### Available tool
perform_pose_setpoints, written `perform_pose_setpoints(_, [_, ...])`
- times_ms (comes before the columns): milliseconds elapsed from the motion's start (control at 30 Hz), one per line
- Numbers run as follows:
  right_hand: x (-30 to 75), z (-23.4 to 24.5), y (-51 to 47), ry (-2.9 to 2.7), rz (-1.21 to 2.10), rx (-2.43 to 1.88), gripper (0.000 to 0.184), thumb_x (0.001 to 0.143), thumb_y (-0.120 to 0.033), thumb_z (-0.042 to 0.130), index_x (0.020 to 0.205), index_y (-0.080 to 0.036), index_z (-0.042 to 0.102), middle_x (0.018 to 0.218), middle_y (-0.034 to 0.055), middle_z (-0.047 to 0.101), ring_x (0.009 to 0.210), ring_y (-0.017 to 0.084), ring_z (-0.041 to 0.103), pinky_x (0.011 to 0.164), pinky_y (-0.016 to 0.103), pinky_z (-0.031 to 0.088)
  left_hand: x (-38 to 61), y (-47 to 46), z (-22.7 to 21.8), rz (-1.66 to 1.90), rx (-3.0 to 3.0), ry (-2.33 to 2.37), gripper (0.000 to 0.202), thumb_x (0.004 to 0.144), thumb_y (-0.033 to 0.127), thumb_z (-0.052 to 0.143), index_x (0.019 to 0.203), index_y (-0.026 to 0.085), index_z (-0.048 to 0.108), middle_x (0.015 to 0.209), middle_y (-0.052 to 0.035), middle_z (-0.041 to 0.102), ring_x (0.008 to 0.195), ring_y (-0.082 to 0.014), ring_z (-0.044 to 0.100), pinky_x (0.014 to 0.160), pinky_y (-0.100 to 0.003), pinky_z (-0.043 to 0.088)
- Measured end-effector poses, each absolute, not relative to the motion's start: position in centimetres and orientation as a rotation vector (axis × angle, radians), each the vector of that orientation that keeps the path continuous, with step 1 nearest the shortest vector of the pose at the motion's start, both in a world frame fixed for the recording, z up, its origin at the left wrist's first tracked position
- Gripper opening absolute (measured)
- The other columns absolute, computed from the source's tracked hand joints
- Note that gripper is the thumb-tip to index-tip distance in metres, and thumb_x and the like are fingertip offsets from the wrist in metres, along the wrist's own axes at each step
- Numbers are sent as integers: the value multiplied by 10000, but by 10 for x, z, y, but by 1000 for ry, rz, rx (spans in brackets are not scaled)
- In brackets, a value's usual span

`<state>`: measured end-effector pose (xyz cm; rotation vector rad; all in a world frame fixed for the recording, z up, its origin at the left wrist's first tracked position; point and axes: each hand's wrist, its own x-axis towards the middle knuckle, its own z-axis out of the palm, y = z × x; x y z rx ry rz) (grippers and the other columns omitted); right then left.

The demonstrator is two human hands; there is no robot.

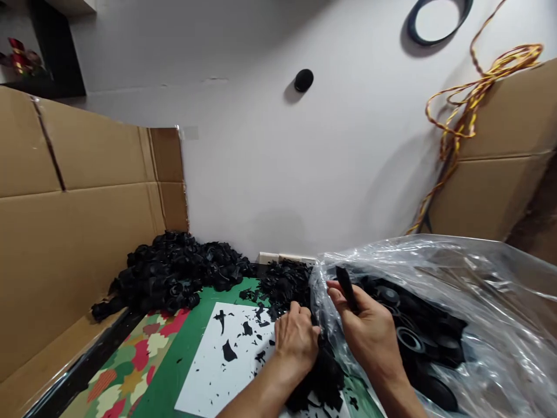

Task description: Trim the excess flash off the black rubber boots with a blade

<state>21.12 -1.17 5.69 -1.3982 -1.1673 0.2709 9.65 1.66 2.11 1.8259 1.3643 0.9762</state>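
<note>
Clear bag [505, 313]: black parts [430, 339] inside. Hands [369, 328]: right grips black piece [345, 283].

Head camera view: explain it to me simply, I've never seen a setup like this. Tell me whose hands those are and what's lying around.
There is no machine here. One camera, worn on a person's head, looks forward and down at that person's own two bare hands. The right hand holds up a narrow black piece. The left hand is bent down at some black scraps; its fingertips are hidden, so I can't tell whether it grips any. On the green surface lies a white sheet dotted with bits. A larger black heap sits at left, and a clear plastic bag with black parts inside is at right.
</note>
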Motion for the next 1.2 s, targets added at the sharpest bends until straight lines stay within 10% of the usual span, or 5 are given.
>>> perform_pose_setpoints(233, [198, 48, -11, -1217, 418, -1371, 339, 711, -467, 557, 801, -190, 730, 797, 94, 759, 769, 289, 685, 650, 337, 522, 47, 36, 20, 1089, 1468, 1324, 152, 560, 145, 650, 479, 212, 539, 483, 47, 481, 598, -188, 528, 589, -287, 372])
perform_pose_setpoints(633, [173, 31, 11, -1330, 701, -1350, 266, 682, -428, 594, 637, -191, 705, 644, 73, 724, 651, 299, 659, 590, 378, 488, -20, 41, 16, 1136, 859, 975, 339, 490, 358, 804, 568, 168, 533, 515, 44, 540, 470, -100, 473, 447, -221, 396])
perform_pose_setpoints(833, [158, 13, 14, -1300, 935, -1162, 414, 669, -460, 672, 932, -143, 716, 896, 113, 740, 881, 292, 664, 745, 377, 517, -10, 42, 16, 1103, 757, 866, 333, 526, 335, 824, 577, 149, 552, 505, 38, 549, 449, -83, 479, 453, -203, 376])
perform_pose_setpoints(1200, [158, -18, 18, -1043, 1146, -1213, 518, 626, -670, 636, 585, -155, 590, 475, -20, 502, 448, 119, 460, 424, 221, 360, -9, 39, 15, 1042, 843, 921, 346, 603, 391, 804, 810, 169, 637, 671, 31, 630, 561, -95, 564, 507, -182, 396])
